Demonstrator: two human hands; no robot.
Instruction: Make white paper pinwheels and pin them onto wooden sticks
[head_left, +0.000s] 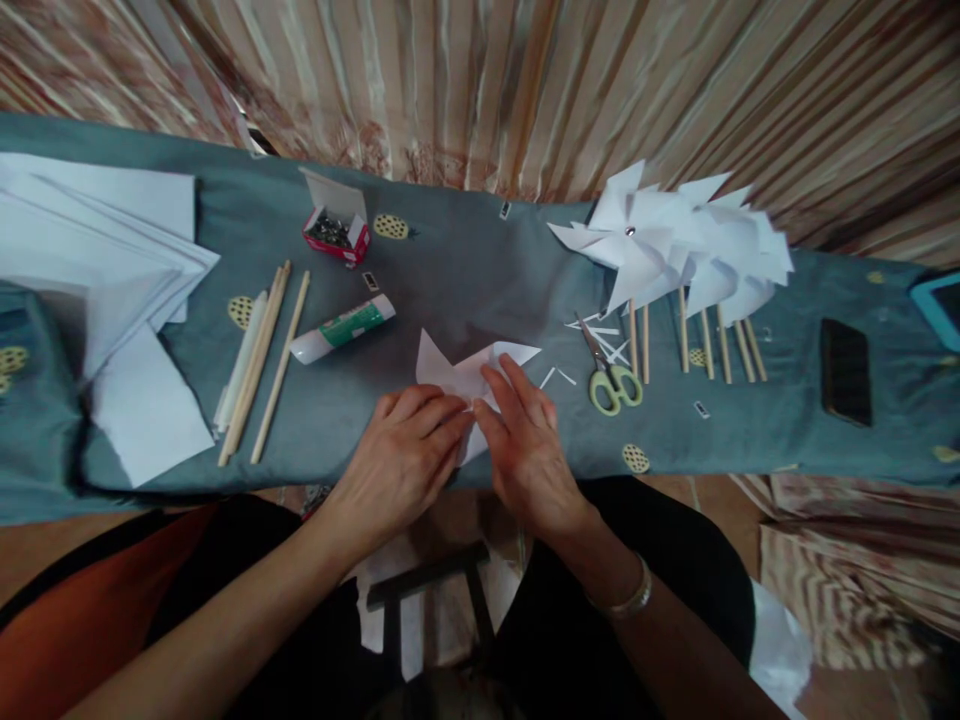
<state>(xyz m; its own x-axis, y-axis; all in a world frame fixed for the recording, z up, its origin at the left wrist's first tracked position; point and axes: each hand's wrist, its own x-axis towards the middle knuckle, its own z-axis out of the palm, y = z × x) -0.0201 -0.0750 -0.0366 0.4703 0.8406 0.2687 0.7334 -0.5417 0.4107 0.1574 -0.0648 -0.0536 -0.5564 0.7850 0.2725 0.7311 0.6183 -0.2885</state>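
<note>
White paper (465, 378), folded into points, lies near the front edge of the tabletop (465, 250). The left hand (401, 440) and right hand (529, 450) bring fingertips together at its middle; whether either grip pinches or merely presses, I cannot tell. Uneven pressure could crease a point askew; letting go early might let folds spring open. A sideways slip might knock the nearby scissors (604, 366).

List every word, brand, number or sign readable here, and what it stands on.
None can be read.
Green-and-white tube: label marks too blurred to read.
Red box: any print is too small to read.
Small dark patches on the cloth: pale marks, too small to read.
</note>
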